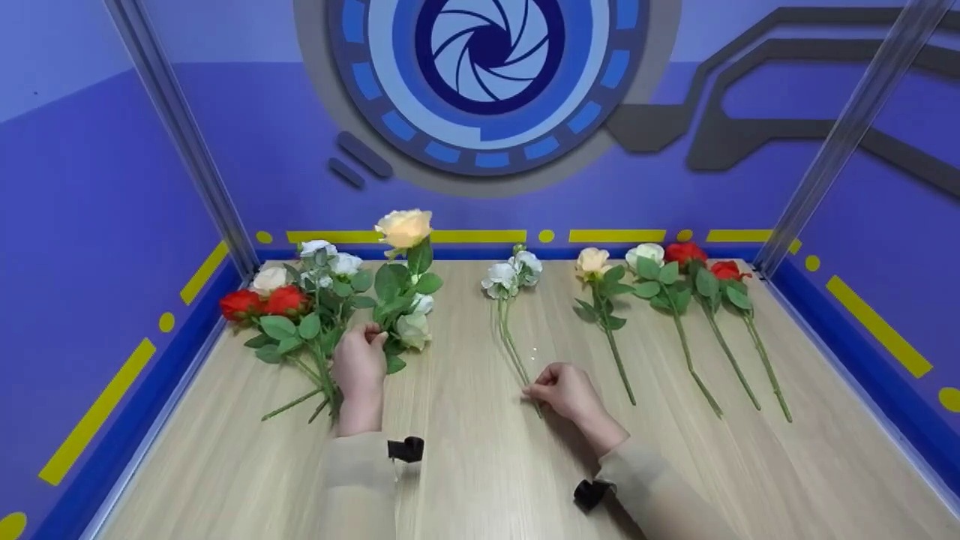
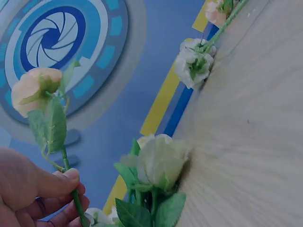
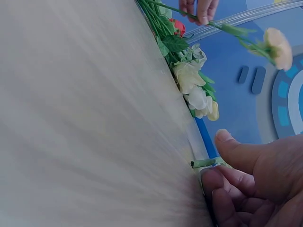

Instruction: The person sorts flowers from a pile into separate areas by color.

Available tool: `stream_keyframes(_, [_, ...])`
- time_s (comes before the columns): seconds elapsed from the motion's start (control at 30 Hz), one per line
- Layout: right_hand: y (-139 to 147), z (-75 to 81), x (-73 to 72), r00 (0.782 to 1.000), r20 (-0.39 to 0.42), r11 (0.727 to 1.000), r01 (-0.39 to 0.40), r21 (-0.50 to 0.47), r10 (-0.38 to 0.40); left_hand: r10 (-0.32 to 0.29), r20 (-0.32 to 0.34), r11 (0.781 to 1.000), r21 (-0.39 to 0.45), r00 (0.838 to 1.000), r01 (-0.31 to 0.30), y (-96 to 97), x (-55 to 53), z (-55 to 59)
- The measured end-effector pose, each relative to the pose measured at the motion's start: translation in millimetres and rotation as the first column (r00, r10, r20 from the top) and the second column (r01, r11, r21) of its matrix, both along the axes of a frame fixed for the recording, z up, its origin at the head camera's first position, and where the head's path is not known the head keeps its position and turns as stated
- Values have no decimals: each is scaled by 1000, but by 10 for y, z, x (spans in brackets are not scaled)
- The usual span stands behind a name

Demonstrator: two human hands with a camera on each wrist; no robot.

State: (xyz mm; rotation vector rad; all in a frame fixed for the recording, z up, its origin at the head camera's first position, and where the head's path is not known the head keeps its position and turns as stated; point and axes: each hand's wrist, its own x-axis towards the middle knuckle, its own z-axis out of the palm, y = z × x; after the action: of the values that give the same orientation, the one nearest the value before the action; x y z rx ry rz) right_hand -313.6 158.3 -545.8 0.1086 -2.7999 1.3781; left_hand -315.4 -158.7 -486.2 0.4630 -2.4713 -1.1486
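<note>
The white, ruffled flower spray point(image 1: 502, 281) lay heads toward the tabletop's point(image 1: 465, 465) far edge, its slender green stem point(image 1: 513, 349) slanting down to the nearer right hand point(image 1: 566, 390), pinched or merely touched, I couldn't tell; the left hand point(image 1: 360, 360) pinched a peach, round-headed rose point(image 1: 405, 227) upright.

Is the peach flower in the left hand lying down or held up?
Held up: the left hand pinches its stem, and its peach bloom is above the table.
</note>
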Motion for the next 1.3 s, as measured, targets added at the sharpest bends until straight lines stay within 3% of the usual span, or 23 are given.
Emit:
stream_keyframes(0.2, [-12,51,9,999,-32,1000,23,-17,-23,-66,-115,990,118,991,80,136,7,137])
stream_keyframes(0.4, [-84,158,70,998,-60,993,-6,-114,-1,-116,-201,936,307,973,175,326,23,252])
stream_keyframes(0.5, [-146,202,117,995,-51,976,-98,-193,90,-182,-248,860,429,951,277,465,45,288])
stream_keyframes(0.63, [-222,265,201,968,-56,933,-250,-258,244,-280,-272,712,584,921,389,688,66,289])
stream_keyframes(0.7, [-259,296,244,953,-69,914,-302,-270,295,-323,-260,669,618,910,414,810,75,263])
stream_keyframes(0.77, [-294,327,280,945,-82,898,-327,-294,317,-363,-250,645,628,897,436,927,92,237])
stream_keyframes(0.9, [-349,377,335,953,-99,883,-304,-358,288,-421,-234,631,618,876,468,1113,117,163])
stream_keyframes(1.0, [-356,405,358,958,-125,880,-285,-381,257,-436,-225,633,612,871,475,1198,126,121])
stream_keyframes(1.13, [-325,427,364,956,-147,895,-290,-340,254,-458,-212,640,595,863,486,1235,133,92])
stream_keyframes(1.3, [-248,450,321,958,-137,915,-282,-290,252,-521,-203,650,535,829,540,1180,124,86])
